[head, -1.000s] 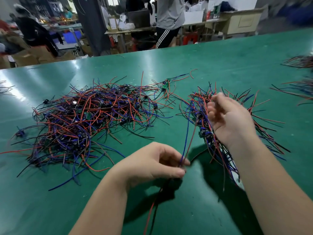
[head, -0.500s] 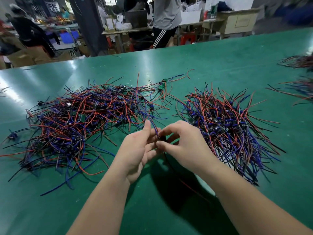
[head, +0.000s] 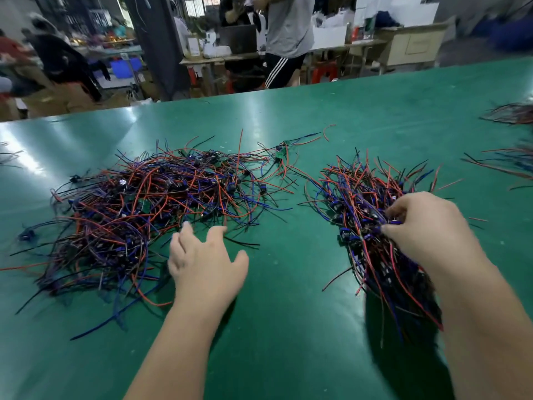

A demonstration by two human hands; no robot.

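Observation:
A wide, tangled pile of red, blue and black wires (head: 150, 203) with small dark parts lies on the left of the green table (head: 288, 313). A tidier pile of the same wires (head: 366, 203) lies on the right. My left hand (head: 204, 261) hovers with spread, relaxed fingers at the near right edge of the left pile and holds nothing. My right hand (head: 427, 229) rests on the right pile, its thumb and fingers curled and pinching a wire with a blue part at the pile's middle.
More wire bundles (head: 513, 140) lie at the table's far right edge. Two small green boards with wires (head: 281, 153) sit between the piles at the back. A standing person (head: 285, 39) and cluttered workbenches are beyond the table's far edge.
My hands, together at the middle half a second ago, have parted: the right carried a wire to the right pile, the left moved toward the left pile with its fingers spread.

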